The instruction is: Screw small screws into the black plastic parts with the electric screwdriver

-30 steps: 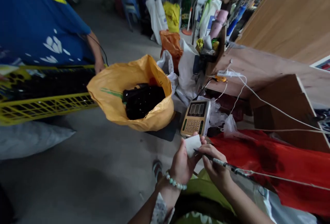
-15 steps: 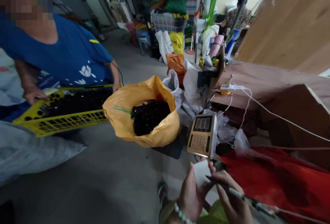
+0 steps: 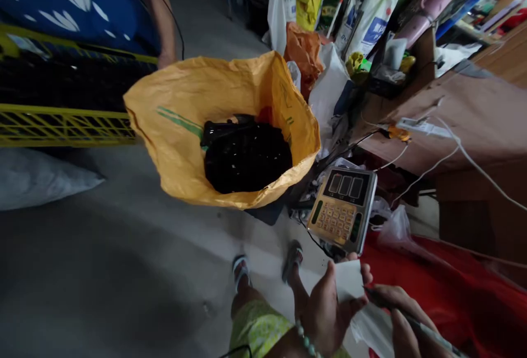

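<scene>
My left hand (image 3: pixel 327 311), wearing a beaded bracelet, holds a small white piece of paper (image 3: pixel 348 280) between thumb and fingers. In my right hand (image 3: pixel 405 308) is a pen (image 3: pixel 430 335), its tip at the paper's right edge. The weighing scale's keypad and display (image 3: pixel 343 207) stands just beyond my hands. Left of it, a large yellow-orange woven sack (image 3: pixel 177 163) gapes wide on a dark platform (image 3: pixel 267 212), with shiny black objects (image 3: pixel 249 155) inside whose kind I cannot make out.
At left a person in a blue top (image 3: pixel 102 12) is at a yellow plastic crate (image 3: pixel 69 124) of dark contents. A grey-white sack (image 3: pixel 45 179) lies below it. White cables (image 3: pixel 489 166) hang at right above red cloth (image 3: pixel 432 292). Several bags stand behind the sack.
My view has tilted down and closer to the sack, so my feet now show. The crate sits further left in view. Paper and pen remain in my hands.
</scene>
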Demonstrator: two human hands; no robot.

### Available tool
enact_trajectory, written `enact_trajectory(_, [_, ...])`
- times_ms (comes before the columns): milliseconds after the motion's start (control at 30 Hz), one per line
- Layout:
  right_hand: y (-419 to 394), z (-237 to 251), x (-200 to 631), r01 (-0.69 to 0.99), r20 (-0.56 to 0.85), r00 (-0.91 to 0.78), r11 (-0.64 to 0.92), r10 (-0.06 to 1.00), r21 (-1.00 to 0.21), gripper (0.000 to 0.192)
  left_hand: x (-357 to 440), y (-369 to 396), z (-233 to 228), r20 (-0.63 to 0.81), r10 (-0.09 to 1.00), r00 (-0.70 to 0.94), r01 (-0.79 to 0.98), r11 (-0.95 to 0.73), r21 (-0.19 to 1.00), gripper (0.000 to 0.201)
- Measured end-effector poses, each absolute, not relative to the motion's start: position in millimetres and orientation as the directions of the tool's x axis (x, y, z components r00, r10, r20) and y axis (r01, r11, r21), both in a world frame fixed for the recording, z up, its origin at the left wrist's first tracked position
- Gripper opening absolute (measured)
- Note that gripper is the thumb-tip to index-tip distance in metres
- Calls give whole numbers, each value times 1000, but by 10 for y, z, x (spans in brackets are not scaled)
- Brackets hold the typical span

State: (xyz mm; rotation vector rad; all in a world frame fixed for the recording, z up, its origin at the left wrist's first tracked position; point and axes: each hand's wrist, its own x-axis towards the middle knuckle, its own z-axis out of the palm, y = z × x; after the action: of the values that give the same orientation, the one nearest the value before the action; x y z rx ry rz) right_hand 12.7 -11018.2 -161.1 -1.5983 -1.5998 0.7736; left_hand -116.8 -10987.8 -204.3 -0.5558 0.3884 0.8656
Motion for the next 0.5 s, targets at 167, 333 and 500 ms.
enact_trajectory(167, [-110148,-1348,0,509,103,-97,139,990,-849,28,-1291,-109768,-1573,-537,587,607,-774,589,-231,55])
enact_trajectory(333, [-110145,-1149,-82,438,119,-124,162,985,-884,26,-1298,-109750,-1259,-574,634,518,-811,578,-94,52])
enact_trajectory(500, [-110142,-1194,-74,445,149,-101,179,984,-877,24,-1246,-109812,-1260,-531,674,513,-824,561,-84,53])
